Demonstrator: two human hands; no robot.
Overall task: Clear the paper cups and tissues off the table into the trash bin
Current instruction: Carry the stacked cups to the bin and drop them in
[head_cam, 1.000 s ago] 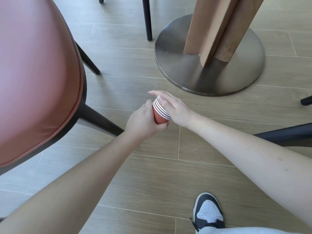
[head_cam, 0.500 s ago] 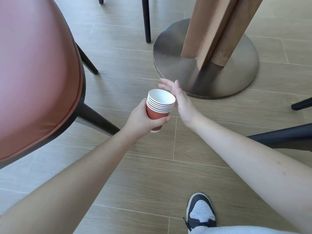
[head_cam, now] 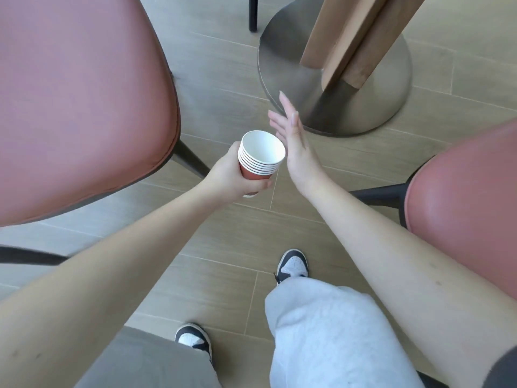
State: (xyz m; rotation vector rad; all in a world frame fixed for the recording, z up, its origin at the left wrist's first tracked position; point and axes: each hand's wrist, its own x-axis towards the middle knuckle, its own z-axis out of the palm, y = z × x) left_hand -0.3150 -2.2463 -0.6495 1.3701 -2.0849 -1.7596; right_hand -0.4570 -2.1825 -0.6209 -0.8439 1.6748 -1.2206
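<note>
Nested stack of paper cups (head_cam: 260,161), mouth up, held above the floor between two pink chairs, near the metal pedestal base (head_cam: 335,88) of the counter. The left hand (head_cam: 232,179) wraps its grip around the red lower wall; the right hand (head_cam: 293,141) stands flat and straight-fingered just beside the rims, holding nothing. Judged light and easily crushed, though stiffer where nested; the rolled rims resist squeezing, so the mid-wall below them suits a gentle encircling hold. No trash bin in view.
</note>
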